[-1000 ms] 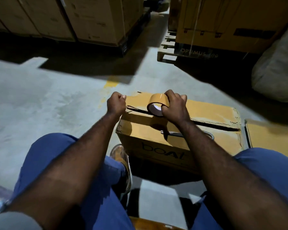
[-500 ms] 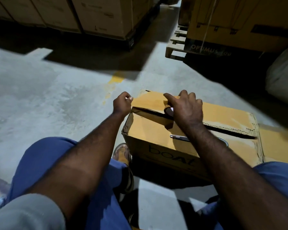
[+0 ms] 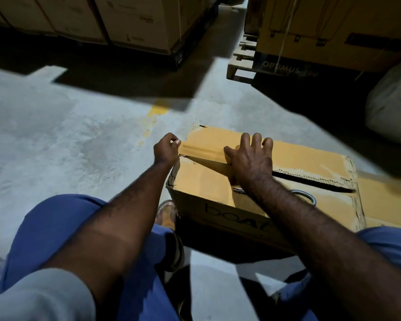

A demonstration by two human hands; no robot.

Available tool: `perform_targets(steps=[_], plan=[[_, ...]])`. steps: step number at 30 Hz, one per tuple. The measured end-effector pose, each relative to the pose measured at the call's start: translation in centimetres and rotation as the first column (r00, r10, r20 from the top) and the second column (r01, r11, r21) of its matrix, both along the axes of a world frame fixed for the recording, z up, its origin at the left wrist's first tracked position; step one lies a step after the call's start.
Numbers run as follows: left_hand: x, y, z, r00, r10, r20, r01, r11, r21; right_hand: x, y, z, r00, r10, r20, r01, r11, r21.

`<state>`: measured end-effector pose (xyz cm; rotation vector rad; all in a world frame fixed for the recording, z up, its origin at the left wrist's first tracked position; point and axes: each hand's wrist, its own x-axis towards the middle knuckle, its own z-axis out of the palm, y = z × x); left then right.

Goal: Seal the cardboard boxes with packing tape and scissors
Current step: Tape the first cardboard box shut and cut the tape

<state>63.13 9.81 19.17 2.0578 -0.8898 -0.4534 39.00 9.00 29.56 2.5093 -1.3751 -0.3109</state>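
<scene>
A cardboard box [image 3: 208, 193] printed "boAt" lies on the floor between my knees, with its top seam [image 3: 315, 180] gaping on the right. At the box's left edge my left hand [image 3: 167, 149] pinches the free end of a brown tape strip [image 3: 206, 158]. The strip runs right along the seam and under my right hand [image 3: 250, 158]. That hand lies over the tape roll with its fingers curled round it, and the roll itself is hidden. Scissors [image 3: 307, 196] lie on the box top, mostly covered by my right forearm.
Large cartons on pallets [image 3: 134, 22] stand at the back left, and another loaded wooden pallet [image 3: 241, 66] at the back right. A pale sack [image 3: 394, 107] sits on the right. More cardboard [image 3: 384, 200] lies right of the box. My shoe [image 3: 166, 214] touches the box's near-left corner.
My right hand has drawn the roll rightward along the seam and lowered it onto the box, laying out a longer strip. My left hand has kept the tape end at the left edge.
</scene>
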Motion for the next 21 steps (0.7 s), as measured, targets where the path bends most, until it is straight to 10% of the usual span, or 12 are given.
perform_targets(steps=[15,21], plan=[[-0.6,0.6,-0.4,0.997,-0.019,0.075,0.006,0.984,0.175,0.1,-0.5,-1.4,0.996,-0.061,-0.063,0.065,0.996,0.065],[-1.9,1.8,0.6,0.859,-0.066,0.507,0.004,0.992,0.123,-0.5,-0.5,-1.8,0.985,-0.132,0.108,0.117,0.983,0.139]])
